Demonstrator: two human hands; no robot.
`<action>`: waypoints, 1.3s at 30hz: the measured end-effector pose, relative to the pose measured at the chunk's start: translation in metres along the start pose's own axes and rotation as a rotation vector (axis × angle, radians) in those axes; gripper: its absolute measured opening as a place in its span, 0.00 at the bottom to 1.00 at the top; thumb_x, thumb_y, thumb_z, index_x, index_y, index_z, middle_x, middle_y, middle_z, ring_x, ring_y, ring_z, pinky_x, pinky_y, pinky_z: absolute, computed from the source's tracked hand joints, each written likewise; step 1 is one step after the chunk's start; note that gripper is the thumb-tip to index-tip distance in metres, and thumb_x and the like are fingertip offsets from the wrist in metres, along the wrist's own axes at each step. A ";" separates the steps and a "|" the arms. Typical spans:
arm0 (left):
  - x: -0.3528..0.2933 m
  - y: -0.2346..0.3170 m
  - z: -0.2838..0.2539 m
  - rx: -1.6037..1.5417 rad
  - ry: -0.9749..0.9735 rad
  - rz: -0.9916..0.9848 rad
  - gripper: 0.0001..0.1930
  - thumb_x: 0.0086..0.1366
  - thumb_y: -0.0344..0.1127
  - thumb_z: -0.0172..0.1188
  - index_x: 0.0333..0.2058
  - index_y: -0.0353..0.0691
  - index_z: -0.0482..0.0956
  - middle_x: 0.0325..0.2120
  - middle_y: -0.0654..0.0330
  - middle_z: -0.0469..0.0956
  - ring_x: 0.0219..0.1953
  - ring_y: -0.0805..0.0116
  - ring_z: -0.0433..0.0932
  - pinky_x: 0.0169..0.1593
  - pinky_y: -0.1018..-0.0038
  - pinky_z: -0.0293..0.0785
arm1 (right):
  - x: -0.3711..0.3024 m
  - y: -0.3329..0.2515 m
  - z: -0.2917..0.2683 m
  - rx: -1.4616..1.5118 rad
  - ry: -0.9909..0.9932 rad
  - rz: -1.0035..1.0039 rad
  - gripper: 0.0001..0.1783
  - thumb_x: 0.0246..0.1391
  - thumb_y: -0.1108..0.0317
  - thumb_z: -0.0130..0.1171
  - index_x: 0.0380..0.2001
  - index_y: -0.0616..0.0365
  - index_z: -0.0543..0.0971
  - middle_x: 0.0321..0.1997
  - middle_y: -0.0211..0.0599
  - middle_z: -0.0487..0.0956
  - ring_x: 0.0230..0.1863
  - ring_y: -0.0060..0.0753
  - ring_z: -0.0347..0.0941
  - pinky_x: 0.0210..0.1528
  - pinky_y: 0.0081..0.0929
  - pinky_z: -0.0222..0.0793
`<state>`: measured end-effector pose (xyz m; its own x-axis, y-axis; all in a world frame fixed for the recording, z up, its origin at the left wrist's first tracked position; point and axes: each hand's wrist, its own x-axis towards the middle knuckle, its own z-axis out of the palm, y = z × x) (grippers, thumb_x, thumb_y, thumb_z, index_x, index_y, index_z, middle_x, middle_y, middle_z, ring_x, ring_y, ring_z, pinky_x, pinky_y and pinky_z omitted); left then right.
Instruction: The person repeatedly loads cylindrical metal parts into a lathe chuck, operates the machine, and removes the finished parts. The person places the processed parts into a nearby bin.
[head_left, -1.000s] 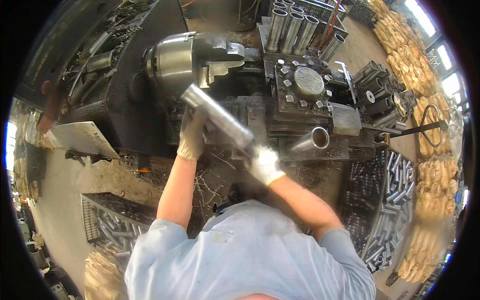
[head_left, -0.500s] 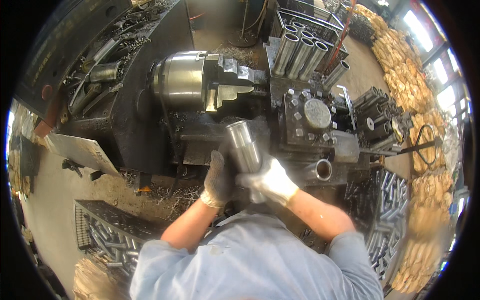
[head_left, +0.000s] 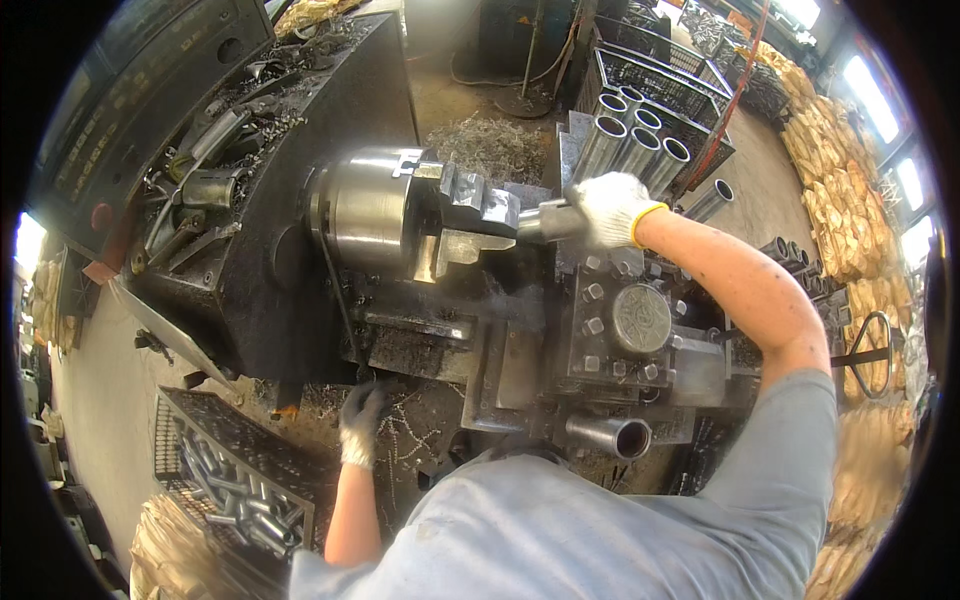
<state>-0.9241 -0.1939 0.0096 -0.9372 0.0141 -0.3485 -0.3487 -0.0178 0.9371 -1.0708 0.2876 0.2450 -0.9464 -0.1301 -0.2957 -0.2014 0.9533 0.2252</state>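
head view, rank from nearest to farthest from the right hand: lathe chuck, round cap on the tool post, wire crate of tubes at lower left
From the right hand:
1. lathe chuck, just to its left, past the tube it holds.
2. round cap on the tool post, below the hand.
3. wire crate of tubes, far down at lower left, nearer the left hand.

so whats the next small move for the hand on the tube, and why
Probably push the metal tube further into the lathe chuck. The right hand grips its outer end, and its tip only just meets the jaws. The left hand hangs low, away from the chuck.
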 end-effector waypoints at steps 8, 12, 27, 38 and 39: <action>0.009 -0.058 -0.143 -0.659 0.458 0.091 0.22 0.79 0.58 0.51 0.36 0.45 0.73 0.29 0.62 0.69 0.32 0.64 0.69 0.38 0.63 0.67 | 0.046 -0.030 0.045 0.449 -0.070 -0.079 0.42 0.38 0.48 0.76 0.54 0.66 0.81 0.48 0.61 0.86 0.51 0.57 0.85 0.55 0.44 0.81; 0.009 -0.020 -0.150 -0.715 0.577 -0.026 0.24 0.81 0.60 0.45 0.32 0.49 0.73 0.21 0.69 0.68 0.21 0.72 0.64 0.25 0.72 0.60 | 0.041 -0.011 0.038 0.446 -0.035 -0.130 0.38 0.46 0.49 0.72 0.53 0.69 0.80 0.40 0.60 0.87 0.42 0.58 0.85 0.50 0.46 0.81; 0.005 0.005 -0.152 -0.333 0.705 -0.174 0.20 0.78 0.54 0.56 0.47 0.41 0.76 0.22 0.63 0.72 0.19 0.72 0.69 0.23 0.72 0.66 | -0.035 0.002 0.014 0.595 0.333 -0.009 0.46 0.51 0.51 0.69 0.70 0.62 0.71 0.55 0.57 0.85 0.56 0.56 0.83 0.61 0.39 0.78; -0.021 0.075 -0.133 0.401 0.907 0.702 0.12 0.81 0.37 0.56 0.50 0.31 0.78 0.39 0.53 0.83 0.35 0.67 0.81 0.39 0.68 0.80 | -0.203 -0.022 0.041 1.189 0.721 0.513 0.23 0.60 0.77 0.63 0.59 0.65 0.81 0.46 0.35 0.86 0.48 0.23 0.81 0.55 0.26 0.76; -0.019 0.053 -0.134 0.261 0.981 0.492 0.15 0.81 0.40 0.54 0.51 0.33 0.78 0.41 0.52 0.84 0.36 0.64 0.82 0.41 0.66 0.81 | -0.207 -0.018 0.041 1.261 0.739 0.472 0.22 0.61 0.77 0.63 0.59 0.66 0.81 0.47 0.37 0.87 0.49 0.23 0.81 0.57 0.26 0.76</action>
<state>-0.9252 -0.3295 0.0630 -0.6126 -0.7307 0.3014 -0.0361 0.4068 0.9128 -0.8613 0.3090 0.2638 -0.8474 0.5021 0.1729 0.1208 0.4994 -0.8579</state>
